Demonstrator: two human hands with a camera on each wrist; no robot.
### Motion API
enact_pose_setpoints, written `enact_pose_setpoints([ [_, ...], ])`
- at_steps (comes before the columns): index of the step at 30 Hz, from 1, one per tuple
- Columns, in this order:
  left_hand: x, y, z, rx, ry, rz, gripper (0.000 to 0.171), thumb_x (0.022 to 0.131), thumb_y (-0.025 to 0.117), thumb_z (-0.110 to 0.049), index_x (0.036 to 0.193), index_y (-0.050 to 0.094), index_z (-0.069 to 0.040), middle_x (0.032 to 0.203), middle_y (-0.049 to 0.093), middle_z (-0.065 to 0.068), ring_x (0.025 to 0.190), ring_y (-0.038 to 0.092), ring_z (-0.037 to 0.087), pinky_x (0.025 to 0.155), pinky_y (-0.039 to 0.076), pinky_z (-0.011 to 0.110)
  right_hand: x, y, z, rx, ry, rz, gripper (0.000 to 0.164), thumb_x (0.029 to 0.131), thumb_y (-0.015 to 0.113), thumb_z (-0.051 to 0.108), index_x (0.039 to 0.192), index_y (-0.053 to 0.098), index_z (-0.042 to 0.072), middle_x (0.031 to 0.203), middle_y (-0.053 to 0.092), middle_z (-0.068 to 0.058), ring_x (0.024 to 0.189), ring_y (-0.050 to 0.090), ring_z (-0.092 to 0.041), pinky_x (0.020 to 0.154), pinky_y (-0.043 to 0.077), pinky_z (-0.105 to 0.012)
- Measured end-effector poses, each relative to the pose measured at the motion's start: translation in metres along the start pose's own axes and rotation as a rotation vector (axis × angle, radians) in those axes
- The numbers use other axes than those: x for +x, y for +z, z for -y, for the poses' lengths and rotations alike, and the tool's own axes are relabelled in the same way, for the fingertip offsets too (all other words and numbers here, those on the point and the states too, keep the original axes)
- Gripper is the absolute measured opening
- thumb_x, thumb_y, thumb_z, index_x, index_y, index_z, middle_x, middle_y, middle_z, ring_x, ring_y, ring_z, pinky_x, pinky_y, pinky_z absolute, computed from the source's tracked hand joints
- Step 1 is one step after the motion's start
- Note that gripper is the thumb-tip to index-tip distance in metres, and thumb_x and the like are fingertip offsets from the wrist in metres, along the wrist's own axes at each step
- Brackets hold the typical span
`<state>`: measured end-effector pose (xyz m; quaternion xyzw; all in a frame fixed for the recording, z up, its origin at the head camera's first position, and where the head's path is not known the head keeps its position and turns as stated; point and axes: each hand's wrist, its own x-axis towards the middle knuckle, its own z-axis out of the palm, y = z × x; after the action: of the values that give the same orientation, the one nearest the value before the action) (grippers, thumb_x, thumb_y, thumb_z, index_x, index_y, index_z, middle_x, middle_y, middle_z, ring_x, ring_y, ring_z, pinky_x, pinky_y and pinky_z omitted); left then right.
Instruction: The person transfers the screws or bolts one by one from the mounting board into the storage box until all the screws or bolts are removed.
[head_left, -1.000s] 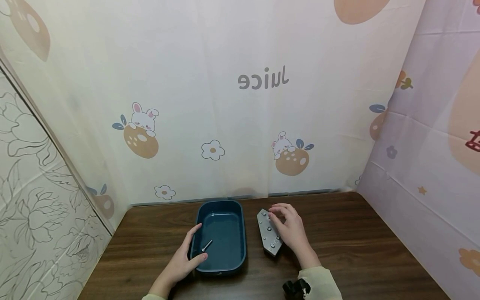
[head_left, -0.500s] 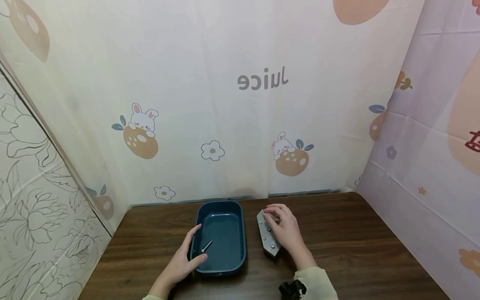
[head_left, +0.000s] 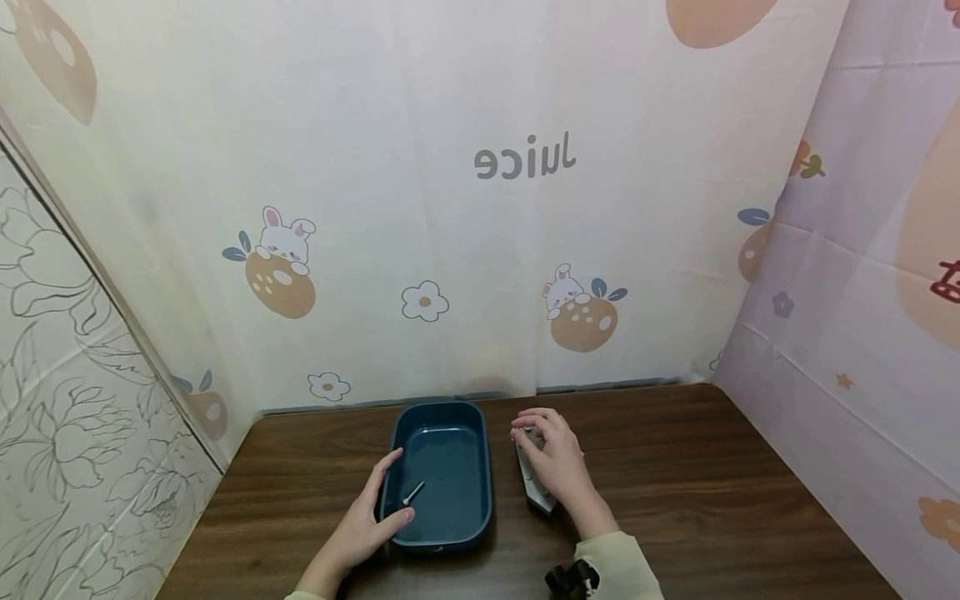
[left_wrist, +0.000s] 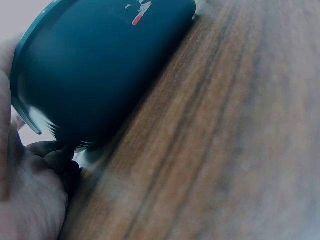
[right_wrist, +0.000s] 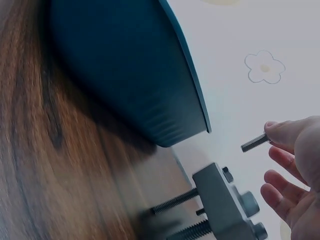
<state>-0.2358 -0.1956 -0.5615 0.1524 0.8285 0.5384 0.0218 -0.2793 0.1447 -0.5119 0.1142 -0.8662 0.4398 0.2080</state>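
My left hand [head_left: 358,527] grips the near left side of a dark teal plastic tray [head_left: 453,475], its thumb over the rim and its fingers along the outer wall. Inside the tray lies one small silver bolt [head_left: 413,493]. To the tray's right is a grey angular metal block [head_left: 534,487] with several bolts through it, their threaded shanks showing beneath in the right wrist view. Over the block's far end, my right hand [head_left: 558,458] pinches a threaded bolt [right_wrist: 254,143] between thumb and fingers, its end free of the block. The bolt's head is hidden.
The brown wood-grain table [head_left: 690,500] carries the tray and block. A patterned curtain [head_left: 450,208] stands behind the table's far edge, with further sheets at left and right. A black wrist device [head_left: 572,579] sits at my right sleeve.
My right hand has moved left across the top of the metal block, now covering more of its far end. The left hand and the tray have stayed put.
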Motion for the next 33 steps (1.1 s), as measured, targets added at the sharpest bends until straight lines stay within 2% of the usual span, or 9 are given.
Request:
enact_pose_setpoints([
  [7, 0.0, 0.0, -0.001, -0.004, -0.009, 0.005, 0.082, 0.092, 0.073, -0.031, 0.16, 0.025, -0.032, 0.165, 0.022, -0.003, 0.149, 0.023, 0.033, 0.109, 0.021, 0.074, 0.0, 0.008, 0.006, 0.0, -0.041, 0.018, 0.007, 0.093, 0.075, 0.023, 0.098, 0.074, 0.027, 0.119, 0.063, 0.009, 0.113, 0.056, -0.012, 0.087, 0.055, -0.042],
  [16, -0.001, 0.0, -0.001, -0.001, -0.017, 0.004, 0.083, 0.092, 0.073, -0.032, 0.16, 0.025, -0.033, 0.165, 0.022, -0.001, 0.148, 0.023, 0.034, 0.108, 0.023, 0.074, -0.001, 0.02, 0.014, -0.002, -0.061, 0.041, 0.006, 0.094, 0.074, 0.025, 0.1, 0.075, 0.023, 0.119, 0.063, 0.009, 0.113, 0.056, -0.014, 0.086, 0.055, -0.044],
  [25, 0.0, 0.0, 0.0, 0.003, -0.021, 0.002, 0.084, 0.092, 0.074, -0.033, 0.16, 0.024, -0.034, 0.165, 0.022, -0.001, 0.148, 0.023, 0.034, 0.108, 0.024, 0.074, 0.0, 0.029, 0.023, -0.011, -0.064, 0.061, 0.007, 0.094, 0.074, 0.026, 0.101, 0.075, 0.026, 0.118, 0.062, 0.012, 0.109, 0.056, -0.008, 0.085, 0.054, -0.034],
  [33, 0.0, 0.0, 0.001, -0.002, -0.013, 0.009, 0.083, 0.093, 0.072, -0.032, 0.16, 0.023, -0.032, 0.165, 0.022, 0.001, 0.148, 0.025, 0.037, 0.108, 0.023, 0.074, -0.002, 0.039, 0.028, -0.001, -0.082, 0.094, 0.006, 0.095, 0.073, 0.026, 0.101, 0.074, 0.026, 0.118, 0.061, 0.011, 0.109, 0.057, -0.009, 0.087, 0.054, -0.034],
])
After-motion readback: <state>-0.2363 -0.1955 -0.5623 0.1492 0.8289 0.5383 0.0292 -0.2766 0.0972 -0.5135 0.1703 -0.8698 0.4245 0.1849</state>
